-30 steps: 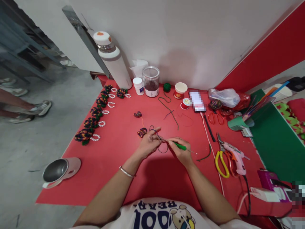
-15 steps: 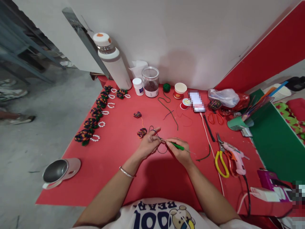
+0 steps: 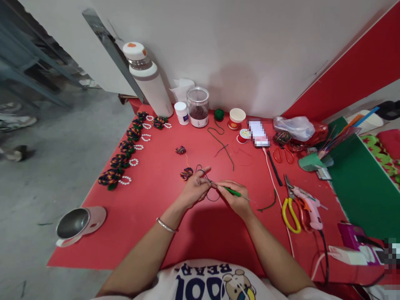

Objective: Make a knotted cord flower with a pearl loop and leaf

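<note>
Over the middle of the red table (image 3: 150, 216), my left hand (image 3: 194, 188) pinches a thin dark cord (image 3: 210, 195) that loops below my fingers, with the index finger stretched out. My right hand (image 3: 235, 196) is closed round a green-handled crochet hook (image 3: 233, 191), its metal tip pointing left into the cord at my left fingertips. A small multicoloured yarn flower (image 3: 186, 173) lies just left of my left hand, and a second one (image 3: 180, 150) lies farther back.
A row of finished yarn flowers with pearl rings (image 3: 120, 160) lines the left edge. At the back stand a white flask (image 3: 150, 81), a jar (image 3: 198, 106) and a paper cup (image 3: 236, 117). Pliers (image 3: 289, 210), a glue gun (image 3: 309, 204) and scissors (image 3: 283, 154) lie right. A metal cup (image 3: 73, 223) sits front left.
My hands have stayed almost still, the hook shifting only slightly at the cord. A person's feet at the far left have moved out of view.
</note>
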`<act>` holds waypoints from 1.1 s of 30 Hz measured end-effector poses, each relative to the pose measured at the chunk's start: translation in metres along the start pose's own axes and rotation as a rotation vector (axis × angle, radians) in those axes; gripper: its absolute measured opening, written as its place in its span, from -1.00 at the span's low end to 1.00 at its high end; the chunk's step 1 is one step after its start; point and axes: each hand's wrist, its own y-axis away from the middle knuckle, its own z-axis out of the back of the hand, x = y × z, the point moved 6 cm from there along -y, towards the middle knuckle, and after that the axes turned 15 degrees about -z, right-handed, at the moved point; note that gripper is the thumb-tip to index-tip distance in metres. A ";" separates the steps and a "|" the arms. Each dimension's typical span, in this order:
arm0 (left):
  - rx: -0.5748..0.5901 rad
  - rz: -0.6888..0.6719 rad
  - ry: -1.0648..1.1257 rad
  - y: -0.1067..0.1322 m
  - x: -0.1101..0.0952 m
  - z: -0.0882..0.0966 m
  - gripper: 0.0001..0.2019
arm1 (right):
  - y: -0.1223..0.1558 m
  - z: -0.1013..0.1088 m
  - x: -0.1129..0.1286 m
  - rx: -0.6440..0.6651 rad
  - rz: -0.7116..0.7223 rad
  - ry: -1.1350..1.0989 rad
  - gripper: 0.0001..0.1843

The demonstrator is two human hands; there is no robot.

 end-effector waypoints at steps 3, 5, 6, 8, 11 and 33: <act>-0.001 0.002 -0.004 0.000 -0.001 -0.001 -0.09 | 0.000 0.000 -0.001 0.007 -0.004 -0.003 -0.86; -0.005 0.009 -0.009 0.000 -0.001 -0.001 -0.09 | 0.000 0.000 -0.001 0.013 -0.007 -0.001 -0.85; -0.006 0.013 -0.012 0.000 -0.001 -0.001 -0.10 | 0.000 0.000 -0.001 0.017 -0.007 0.002 -0.85; -0.009 0.018 -0.016 0.000 -0.001 -0.001 -0.10 | -0.001 -0.001 -0.001 0.022 -0.003 0.008 -0.85; -0.015 0.018 -0.018 0.000 0.000 -0.001 -0.10 | -0.001 -0.001 0.000 0.026 0.004 0.008 -0.85; -0.017 0.036 -0.024 -0.001 0.002 -0.001 -0.09 | -0.001 -0.004 0.000 0.053 0.016 0.017 -0.85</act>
